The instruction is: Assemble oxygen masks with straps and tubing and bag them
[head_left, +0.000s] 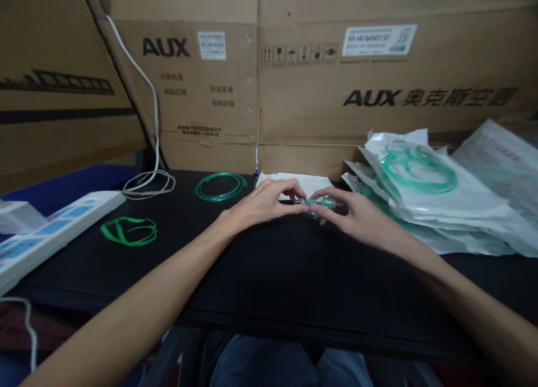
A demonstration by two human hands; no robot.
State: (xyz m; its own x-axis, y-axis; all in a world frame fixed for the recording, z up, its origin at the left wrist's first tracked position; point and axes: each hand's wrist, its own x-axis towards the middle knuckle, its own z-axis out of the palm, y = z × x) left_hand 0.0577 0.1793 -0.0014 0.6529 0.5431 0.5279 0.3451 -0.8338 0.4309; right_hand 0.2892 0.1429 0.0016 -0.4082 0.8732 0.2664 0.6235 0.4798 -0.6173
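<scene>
Over the black table, my left hand [275, 199] and my right hand [357, 213] meet at a small clear, greenish plastic part [321, 202]. My left thumb and fingertips pinch its left end. On the other side, my right thumb and fingers close around the right end. Fingers cover much of the part, so its full shape does not show. Just behind the hands lies a flat white sheet or packet [315, 182]. To the left, a coil of green tubing [221, 187] and a loop of green strap [129, 231] rest on the table.
Several white and clear packets [424, 199] with green tubing inside are piled at the right. A white power strip [63, 230] lies along the left edge, with a white cable [153, 112] behind it. Large cardboard boxes [302, 118] stand along the back.
</scene>
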